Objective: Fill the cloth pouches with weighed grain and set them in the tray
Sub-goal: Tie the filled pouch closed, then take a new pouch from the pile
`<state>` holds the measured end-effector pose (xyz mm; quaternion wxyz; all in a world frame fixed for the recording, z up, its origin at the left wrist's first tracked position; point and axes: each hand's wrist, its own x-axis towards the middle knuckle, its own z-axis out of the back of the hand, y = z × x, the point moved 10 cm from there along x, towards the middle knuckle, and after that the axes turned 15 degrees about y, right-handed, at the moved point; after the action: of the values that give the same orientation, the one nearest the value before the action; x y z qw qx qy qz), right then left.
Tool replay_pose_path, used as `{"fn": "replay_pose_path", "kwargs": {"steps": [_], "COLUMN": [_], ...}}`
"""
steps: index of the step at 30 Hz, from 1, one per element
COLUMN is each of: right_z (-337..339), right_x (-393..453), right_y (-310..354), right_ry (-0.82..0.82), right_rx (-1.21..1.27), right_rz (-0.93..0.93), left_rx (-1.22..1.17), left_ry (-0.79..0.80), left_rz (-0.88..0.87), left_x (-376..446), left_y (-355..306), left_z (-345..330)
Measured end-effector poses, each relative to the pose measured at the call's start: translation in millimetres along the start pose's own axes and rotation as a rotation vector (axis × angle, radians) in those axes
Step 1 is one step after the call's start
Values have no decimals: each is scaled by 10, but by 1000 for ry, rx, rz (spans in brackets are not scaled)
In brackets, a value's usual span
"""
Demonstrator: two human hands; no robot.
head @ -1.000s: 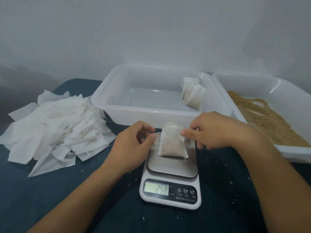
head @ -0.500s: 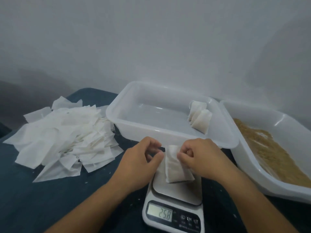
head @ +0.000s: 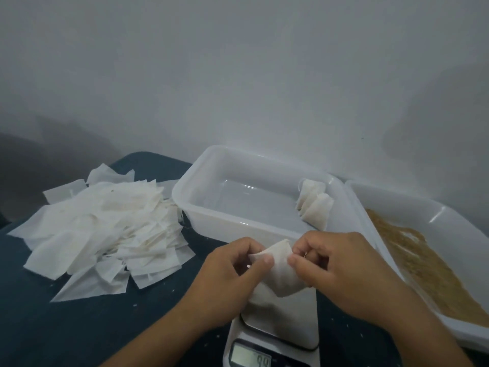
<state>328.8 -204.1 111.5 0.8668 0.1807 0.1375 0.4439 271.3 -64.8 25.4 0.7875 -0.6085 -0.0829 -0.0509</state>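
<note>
Left hand (head: 227, 276) and right hand (head: 333, 263), each grip pinching the filled pouch (head: 277, 274) at its top. Raised above the scale (head: 280, 327), near the tray (head: 238, 223).

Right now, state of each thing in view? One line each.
Left hand: pinches pouch.
Right hand: pinches pouch.
Pouch: filled, held over scale.
Scale: on, digits partly cut off.
Clear tray: holds filled pouches.
Grain tray: partly full.
Empty pouches: loose pile.

Plain white wall (head: 238, 75), dim light
</note>
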Motion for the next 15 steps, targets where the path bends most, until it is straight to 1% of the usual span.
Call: {"fn": "replay_pose_path", "kwargs": {"steps": [2,4,6,8,11,15], "right_z": [64,104,21,-103,-108,217], "right_x": [-5,-7,14,40,47,2], "right_y": [-20,-55,-42,24,102,37], "right_ry": [-19,-1,89,162,114,44], "right_rx": [12,37,58,67,66,32], "right_rz": [-12,-31,-34,-12,32,-25], "left_rx": [27,81,146,160,142,81], "left_ry": [-43,-66,-78,-81,-100,-221], "left_rz": [-7,-32,-71,-94,-101,-91], "left_x": [-22,-48,-73,-84,-100,-152], "left_y": [-27,-76,-155,-208,-233,-243], "left_z": [51,80,92,93,97,191]}}
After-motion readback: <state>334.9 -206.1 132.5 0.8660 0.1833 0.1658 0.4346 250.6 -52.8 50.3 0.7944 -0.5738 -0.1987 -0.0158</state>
